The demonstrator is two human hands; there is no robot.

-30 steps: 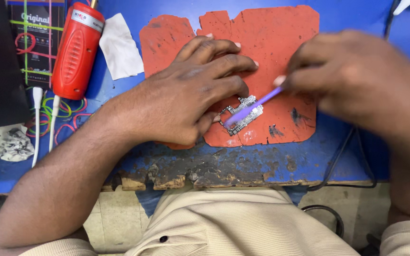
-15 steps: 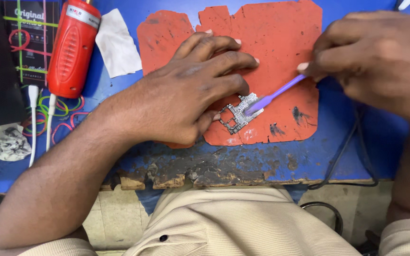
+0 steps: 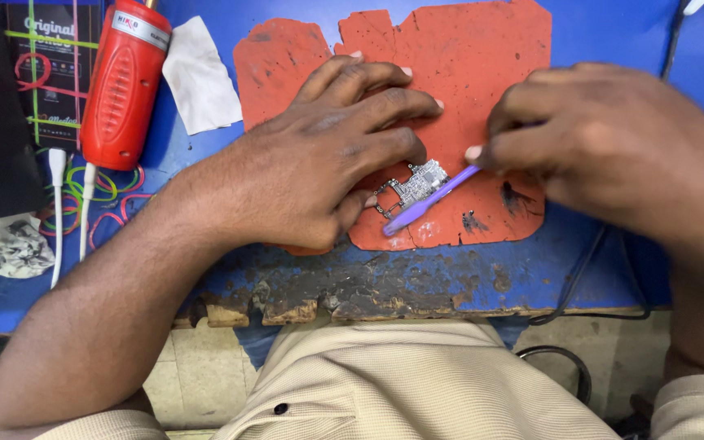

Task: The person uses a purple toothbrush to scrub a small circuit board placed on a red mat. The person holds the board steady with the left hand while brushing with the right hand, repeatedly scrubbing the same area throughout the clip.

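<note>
Glossy red plastic tool — worn rubber mat

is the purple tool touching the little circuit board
Touching: in the head view the purple tool lies across the circuit board with no gap visible, held by the right hand.

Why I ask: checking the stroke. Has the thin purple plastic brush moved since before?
Yes. The thin purple plastic brush slid down-left across the small silver circuit board, toward the red rubber mat's near edge.
</note>
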